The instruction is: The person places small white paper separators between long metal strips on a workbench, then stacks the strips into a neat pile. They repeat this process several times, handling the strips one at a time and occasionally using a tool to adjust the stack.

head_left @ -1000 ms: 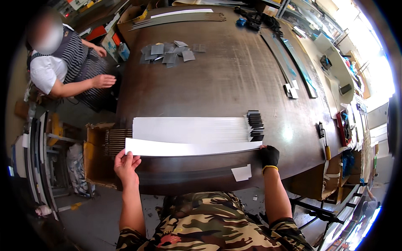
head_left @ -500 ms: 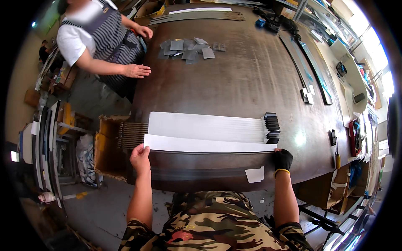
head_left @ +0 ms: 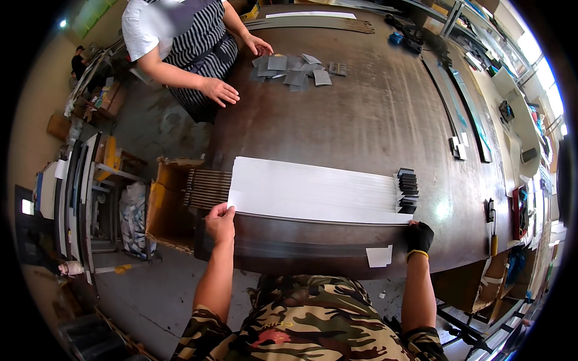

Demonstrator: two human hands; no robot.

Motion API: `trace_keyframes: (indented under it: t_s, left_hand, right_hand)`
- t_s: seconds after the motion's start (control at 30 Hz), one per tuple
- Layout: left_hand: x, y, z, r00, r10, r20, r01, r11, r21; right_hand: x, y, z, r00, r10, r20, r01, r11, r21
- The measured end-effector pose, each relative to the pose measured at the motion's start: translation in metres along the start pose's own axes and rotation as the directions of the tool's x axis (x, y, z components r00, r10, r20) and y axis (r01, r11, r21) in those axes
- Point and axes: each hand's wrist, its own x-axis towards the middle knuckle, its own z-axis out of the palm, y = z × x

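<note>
Strip [head_left: 319, 213], white, long and flat: lies along the near side of the white stack [head_left: 307, 180], over the near part of the tabletop [head_left: 361, 129], held at both ends. From my remote seat I cannot separate its far edge clearly from the sheets behind.

Left hand [head_left: 220, 225], bare: fingers pinching the near left corner, thumb on top.

Right hand [head_left: 419, 237], in a black glove with a yellow cuff: fingers closed at the near right corner, partly hidden from me.

Reason for the hold, in my judgement: one hand per end keeps so long a piece straight and lets both ends be lined up together.

Orientation: long axis left to right across the wearer's front, right end slightly nearer the body. The stack runs much the same way.

Stack ends: black end pieces [head_left: 407, 188] at right, stepped one behind another; brown rods [head_left: 208, 188] at left, reaching toward an open cardboard box [head_left: 161, 210]. I take the stepping as leaving each edge reachable.

Sundries: white paper piece [head_left: 379, 257] by the near edge; grey squares [head_left: 295, 78] farther off, beside a co-worker [head_left: 195, 42] in a striped apron.
</note>
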Motion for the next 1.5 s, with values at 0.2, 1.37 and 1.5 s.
trace_keyframes:
  t_s: [0.2,1.37,1.5]
  left_hand:
    - [-0.001,0.001,0.001,1.000,0.018,-0.015,-0.018,0.999,0.036]
    - [-0.208,0.119,0.111,-0.081,0.621,0.779,-0.787,0.441,-0.433]
    - [-0.214,0.116,0.135,-0.081,0.444,0.892,-0.810,0.492,-0.319]
  right_hand:
    - [-0.004,-0.008,-0.005,1.000,-0.029,0.001,0.029,0.999,-0.033]
    - [-0.170,-0.015,-0.031,0.880,-0.471,-0.062,0.461,0.877,-0.136]
    - [-0.181,-0.012,-0.029,0.907,-0.412,-0.089,0.405,0.910,-0.090]
